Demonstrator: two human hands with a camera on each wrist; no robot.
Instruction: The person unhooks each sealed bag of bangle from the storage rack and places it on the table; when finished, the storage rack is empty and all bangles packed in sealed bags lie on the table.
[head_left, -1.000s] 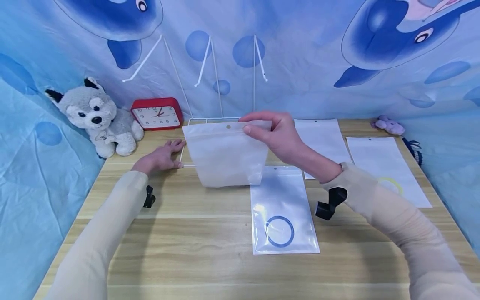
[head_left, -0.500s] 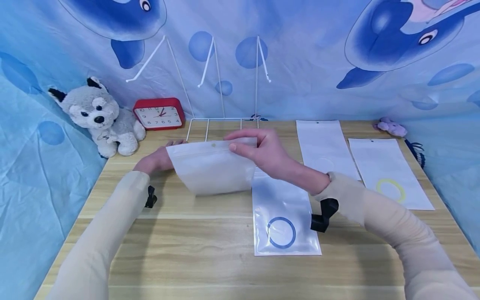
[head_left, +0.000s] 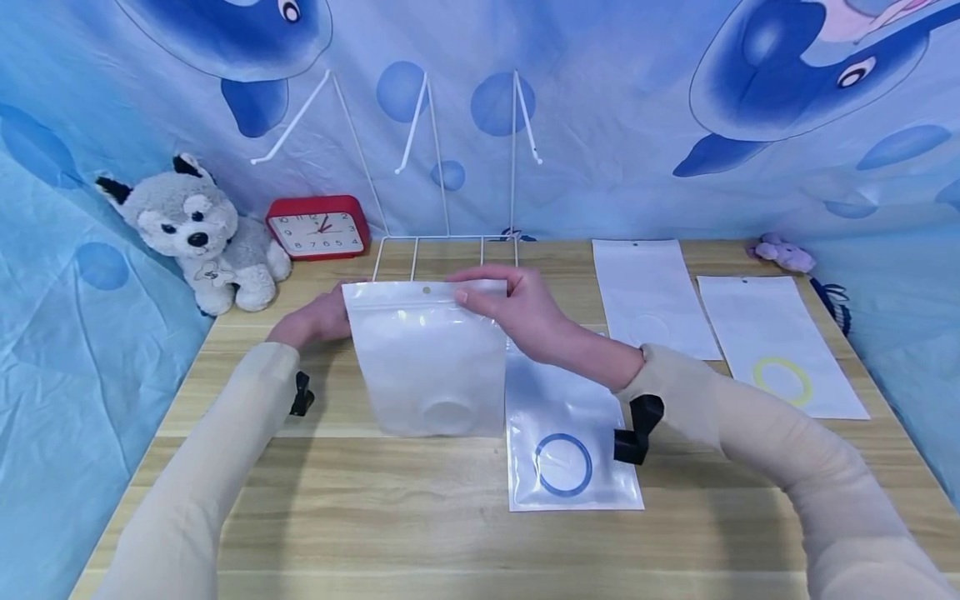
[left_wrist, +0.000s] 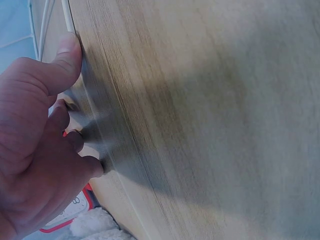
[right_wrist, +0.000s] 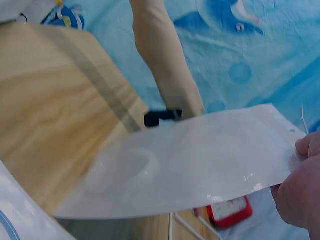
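Note:
My right hand (head_left: 528, 317) pinches the top edge of a white zip bag (head_left: 423, 358) near its punched hole, thumb in front. The bag hangs with its face toward me, and a round shape shows through near its bottom. In the right wrist view the same bag (right_wrist: 200, 160) bows out from the fingers. A white wire display rack (head_left: 447, 237) with three upright hooks stands behind it; the bag hides its front base. My left hand (head_left: 318, 318) is at the rack's left base, partly hidden by the bag. In the left wrist view its thumb touches the white wire (left_wrist: 68, 17), fingertips down at the tabletop.
A bag with a blue ring (head_left: 570, 492) lies just right of the held bag. Two more bags lie farther right, a plain-looking one (head_left: 645, 283) and one with a yellow ring (head_left: 750, 325). A husky plush (head_left: 198, 229), red clock (head_left: 318, 227) and purple plush (head_left: 783, 252) line the back.
My right hand has brought the bag left and lower, and the bag has swung down to show its full face. The left hand stays at the rack's base.

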